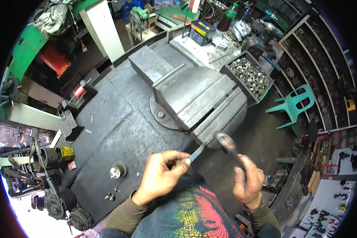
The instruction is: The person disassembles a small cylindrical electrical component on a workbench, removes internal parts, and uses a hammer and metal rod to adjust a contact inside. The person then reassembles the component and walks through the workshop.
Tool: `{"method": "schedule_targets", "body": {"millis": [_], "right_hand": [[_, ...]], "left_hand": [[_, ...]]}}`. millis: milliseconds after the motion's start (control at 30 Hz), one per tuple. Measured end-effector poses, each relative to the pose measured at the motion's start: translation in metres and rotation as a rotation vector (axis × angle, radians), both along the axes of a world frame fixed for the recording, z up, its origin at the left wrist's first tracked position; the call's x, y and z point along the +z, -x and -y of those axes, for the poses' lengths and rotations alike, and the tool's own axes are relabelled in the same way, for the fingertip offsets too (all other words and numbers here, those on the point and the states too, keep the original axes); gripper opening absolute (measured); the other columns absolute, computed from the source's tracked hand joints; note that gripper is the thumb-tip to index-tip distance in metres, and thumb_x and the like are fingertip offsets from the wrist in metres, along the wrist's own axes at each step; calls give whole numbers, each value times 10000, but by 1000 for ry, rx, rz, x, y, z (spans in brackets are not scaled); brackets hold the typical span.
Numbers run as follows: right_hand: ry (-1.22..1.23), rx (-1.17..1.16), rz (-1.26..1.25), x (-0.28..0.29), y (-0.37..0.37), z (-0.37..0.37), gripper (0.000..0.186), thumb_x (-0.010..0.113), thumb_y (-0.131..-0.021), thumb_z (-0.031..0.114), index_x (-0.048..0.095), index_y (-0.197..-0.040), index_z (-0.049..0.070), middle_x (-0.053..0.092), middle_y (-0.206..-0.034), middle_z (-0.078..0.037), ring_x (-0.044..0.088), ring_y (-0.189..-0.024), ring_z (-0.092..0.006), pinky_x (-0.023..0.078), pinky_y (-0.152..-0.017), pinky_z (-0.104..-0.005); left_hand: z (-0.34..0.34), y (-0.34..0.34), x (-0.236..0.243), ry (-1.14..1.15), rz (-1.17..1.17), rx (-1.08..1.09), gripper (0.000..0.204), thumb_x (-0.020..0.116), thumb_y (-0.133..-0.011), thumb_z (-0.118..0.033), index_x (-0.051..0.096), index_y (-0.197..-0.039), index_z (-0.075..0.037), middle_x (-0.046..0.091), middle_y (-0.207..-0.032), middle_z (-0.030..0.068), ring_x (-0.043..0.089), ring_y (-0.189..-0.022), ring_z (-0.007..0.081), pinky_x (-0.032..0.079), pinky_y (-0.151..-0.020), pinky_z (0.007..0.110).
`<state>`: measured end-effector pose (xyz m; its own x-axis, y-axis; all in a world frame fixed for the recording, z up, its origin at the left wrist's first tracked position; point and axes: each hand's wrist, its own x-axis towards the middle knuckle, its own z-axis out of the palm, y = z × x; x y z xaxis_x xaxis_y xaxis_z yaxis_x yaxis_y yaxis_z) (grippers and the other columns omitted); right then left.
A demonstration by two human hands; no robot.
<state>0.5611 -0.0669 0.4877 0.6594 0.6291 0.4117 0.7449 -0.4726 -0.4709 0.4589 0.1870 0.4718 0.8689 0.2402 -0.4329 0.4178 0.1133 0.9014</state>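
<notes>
A worker's left hand (160, 175) pinches a narrow metal strip (196, 153) between thumb and fingers while the right hand (250, 181) grips a hammer (226, 142), at a dark, scuffed desk (111, 107) in a crowded workshop. The strip's tip is at the near corner of a heavy grey bench vise (198, 95); whether they touch cannot be told. Beyond stand a bin (253, 97) of metal rings, a teal plastic chair (292, 106) and curved-looking shelves (319, 67), their contents too dark to make out. The strip's rear end and part of the hammer's handle are hidden by the hands; the alternator (54, 207) at lower left sits near the lens's black rim.
</notes>
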Motion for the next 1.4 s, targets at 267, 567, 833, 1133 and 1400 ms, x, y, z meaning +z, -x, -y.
{"method": "schedule_targets", "body": {"millis": [267, 567, 833, 1133, 1400], "right_hand": [[-114, -79, -8, -2, 1, 3, 324, 713, -1015, 73, 675, -1300, -78, 774, -1012, -202, 764, -761, -338, 582, -682, -391], [-296, -376, -510, -26, 15, 17, 328, 661, -1104, 172, 679, -1335, -60, 715, -1086, -72, 582, -807, -100, 465, -720, -278], [-261, -336, -548, -26, 27, 18, 351, 682, -1085, 187, 684, -1319, -75, 777, -1164, -144, 682, -898, -156, 540, -798, -315], [-3, 54, -432, -105, 39, -20, 218, 737, -988, 100, 726, -1187, 11, 725, -924, -167, 724, -778, -391, 565, -681, -450], [186, 294, -116, -180, 3, -116, 434, 666, -1025, 102, 626, -1448, 14, 563, -1449, -290, 553, -1288, -486, 453, -1077, -571]], "left_hand": [[4, 2, -5, -533, 333, 30, 195, 814, -928, -72, 805, -1106, 8, 667, -777, 34, 634, -630, 133, 513, -591, 301], [-19, 15, -4, -1260, 942, -64, 378, 890, -734, 42, 805, -1098, -13, 603, -888, 43, 636, -697, 179, 507, -568, 317], [-33, 22, 7, -1352, 1077, -78, 267, 889, -798, -49, 821, -1049, 9, 609, -933, 39, 637, -761, 152, 509, -570, 275], [-40, 58, 5, -1333, 916, 8, 338, 910, -778, -26, 822, -1102, 3, 606, -913, 50, 646, -763, 168, 499, -559, 306], [7, 122, -96, -111, -241, 486, 211, 657, -1129, -210, 613, -1139, -3, 702, -891, 30, 633, -789, 86, 547, -711, 287]]}}
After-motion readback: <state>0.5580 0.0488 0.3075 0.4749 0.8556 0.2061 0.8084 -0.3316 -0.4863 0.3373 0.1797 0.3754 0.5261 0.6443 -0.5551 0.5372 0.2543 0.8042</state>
